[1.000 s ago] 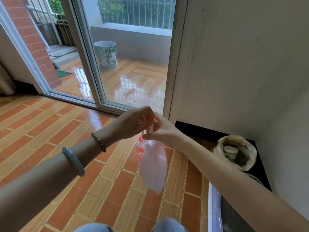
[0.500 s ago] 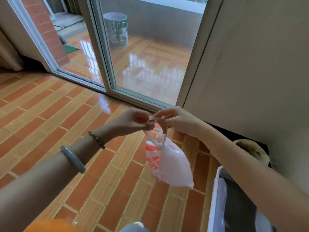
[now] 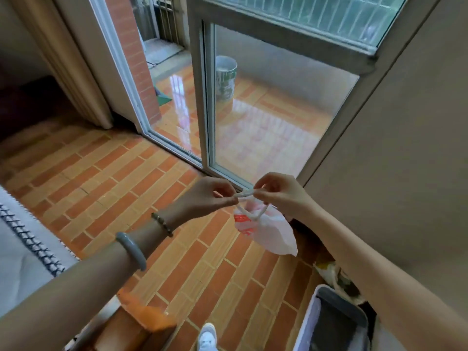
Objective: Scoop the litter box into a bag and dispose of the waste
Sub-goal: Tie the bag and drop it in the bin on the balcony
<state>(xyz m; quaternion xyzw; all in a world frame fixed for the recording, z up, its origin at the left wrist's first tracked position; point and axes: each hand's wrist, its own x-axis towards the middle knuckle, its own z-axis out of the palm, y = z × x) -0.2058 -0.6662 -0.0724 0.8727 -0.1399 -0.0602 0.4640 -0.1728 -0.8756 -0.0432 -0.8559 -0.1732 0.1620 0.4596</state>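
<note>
On my feed both hands are up in front of the body, above the orange tiled floor (image 3: 106, 188). The left hand (image 3: 207, 196) has thumb and curled fingers pinched on one end of the bag's twisted white handles (image 3: 247, 193), and the right hand (image 3: 281, 193) pinches the other end the same way, so a short strand stretches between the two. A loop of handle drops from that strand to the bag (image 3: 268, 234), a thin white plastic one with red print. It hangs in the air just under the right hand, touching neither floor nor wall.

The litter box (image 3: 307, 323), with a pale rim and a dark inside, sits on the floor at the lower right beside the wall (image 3: 405, 148), beneath the right forearm and well below the bag. I cannot make out what lies in it.

On the left wrist I see a beaded bracelet (image 3: 162, 224), with a pale bangle (image 3: 131, 250) further up the arm. A white shoe (image 3: 207, 336) shows at the bottom edge. Ahead is a sliding glass door (image 3: 266, 110), with a bucket (image 3: 225, 79) standing on the wet balcony tiles behind it
</note>
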